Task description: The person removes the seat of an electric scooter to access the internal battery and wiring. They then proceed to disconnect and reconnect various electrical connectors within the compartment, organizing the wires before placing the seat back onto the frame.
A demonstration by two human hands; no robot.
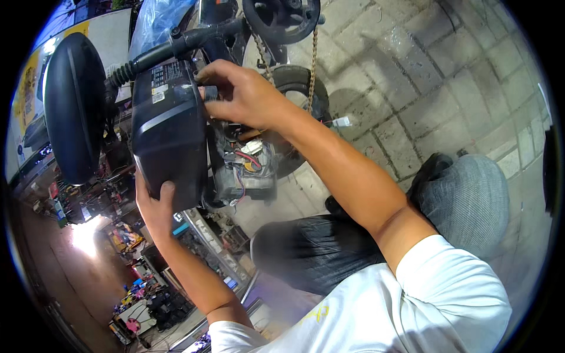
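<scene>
A long black battery case (pixel 168 132) with a label at its upper end stands beneath the seat post of a bike. My left hand (pixel 156 203) grips the lower end of the case, with the thumb on its face and the fingers hidden behind. At the upper right edge of the case is my right hand (pixel 238 94). Its thumb and fingers are closed around a short, dark, ridged plug-like piece (pixel 210 93). To the right of the case is an open dark box (pixel 247 182), with loose wires (pixel 250 160) and a white connector (pixel 253 146) at its top.
The black seat (pixel 73 109) sticks out on the left. A chain (pixel 313 65) and a round black wheel-like part (pixel 282 17) are at the top. Paving bricks (pixel 406 112) lie on the right. Cluttered shelves (pixel 147 294) with tools and parts fill the lower left.
</scene>
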